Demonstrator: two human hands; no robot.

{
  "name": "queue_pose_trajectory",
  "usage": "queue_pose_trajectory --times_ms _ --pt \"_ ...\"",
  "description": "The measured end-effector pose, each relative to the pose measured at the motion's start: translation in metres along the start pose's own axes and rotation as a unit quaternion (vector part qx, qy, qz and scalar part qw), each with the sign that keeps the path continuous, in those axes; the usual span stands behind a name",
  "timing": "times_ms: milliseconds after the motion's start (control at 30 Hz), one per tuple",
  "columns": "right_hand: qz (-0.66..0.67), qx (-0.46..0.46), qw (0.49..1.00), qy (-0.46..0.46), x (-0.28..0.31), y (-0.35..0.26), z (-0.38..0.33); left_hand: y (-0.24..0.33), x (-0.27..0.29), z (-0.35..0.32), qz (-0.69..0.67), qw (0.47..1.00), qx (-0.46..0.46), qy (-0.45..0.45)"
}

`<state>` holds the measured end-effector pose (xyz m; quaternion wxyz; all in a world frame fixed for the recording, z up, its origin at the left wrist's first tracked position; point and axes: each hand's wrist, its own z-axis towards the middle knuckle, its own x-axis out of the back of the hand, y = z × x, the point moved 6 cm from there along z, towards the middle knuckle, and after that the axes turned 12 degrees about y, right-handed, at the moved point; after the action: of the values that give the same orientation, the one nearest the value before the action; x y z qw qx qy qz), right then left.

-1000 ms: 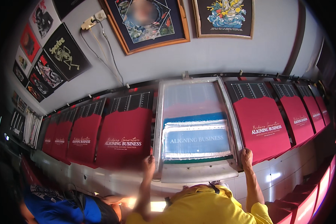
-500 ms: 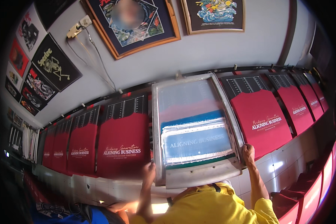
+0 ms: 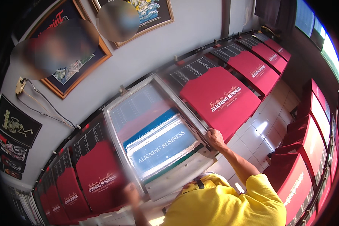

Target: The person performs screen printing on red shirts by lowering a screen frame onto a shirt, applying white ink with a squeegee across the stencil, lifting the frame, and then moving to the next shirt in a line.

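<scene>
Silkscreen (image 3: 162, 141) and surroundings have swung in view over the last half second: the camera has turned toward the silkscreen's right, so its metal rail (image 3: 184, 113) now runs aslant, and the co-worker in blue who was on its left is out of the picture. The screen itself keeps the same slot between two printed red shirts, one to its left (image 3: 98, 177) and one to its right (image 3: 224, 94). The lettering in its stencil, hazy half a second ago, now reads crisp and pale, which may mean that the mesh lies closer to the fabric beneath; I judge it is being seated rather than inked, as neither hand shows a squeegee.

The right hand (image 3: 215, 138) is at the screen's right front corner, its grip apparently curled around the edge. The left hand (image 3: 132, 194) is a blur beside the left front corner, probably moving; I cannot tell whether that grip is released or clenched, or touches the frame.

Inside the frame, the blue stencil panel (image 3: 167, 148) carries ragged white ink along its rear and front edges, with a green strip (image 3: 179, 164) in front.
</scene>
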<state>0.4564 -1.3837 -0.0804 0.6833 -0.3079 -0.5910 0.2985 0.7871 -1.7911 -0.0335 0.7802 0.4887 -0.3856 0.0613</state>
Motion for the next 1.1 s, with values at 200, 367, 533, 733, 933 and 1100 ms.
queue_pose_trajectory --times_ms 200,367,533,733,933,1100 --pt "0.029 -0.008 0.999 -0.019 0.004 -0.005 -0.001 -0.030 -0.012 -0.004 0.059 0.992 -0.044 0.098" --pt "0.078 -0.031 0.996 -0.029 0.008 -0.010 -0.004 -0.024 -0.011 -0.011 0.056 0.986 -0.064 0.145" --pt "0.151 0.010 0.989 0.006 0.010 -0.016 -0.015 -0.014 -0.005 -0.004 0.072 0.989 -0.052 0.122" --pt "0.202 0.125 0.971 0.022 0.020 -0.026 -0.018 -0.053 0.002 -0.004 0.165 0.973 -0.091 0.137" --pt "0.021 0.399 0.910 -0.114 0.071 -0.074 -0.059 0.049 0.014 -0.033 0.156 0.976 -0.142 0.050" --pt "-0.110 0.531 0.805 -0.239 0.067 -0.082 -0.114 0.107 0.018 -0.089 0.162 0.898 -0.331 -0.240"
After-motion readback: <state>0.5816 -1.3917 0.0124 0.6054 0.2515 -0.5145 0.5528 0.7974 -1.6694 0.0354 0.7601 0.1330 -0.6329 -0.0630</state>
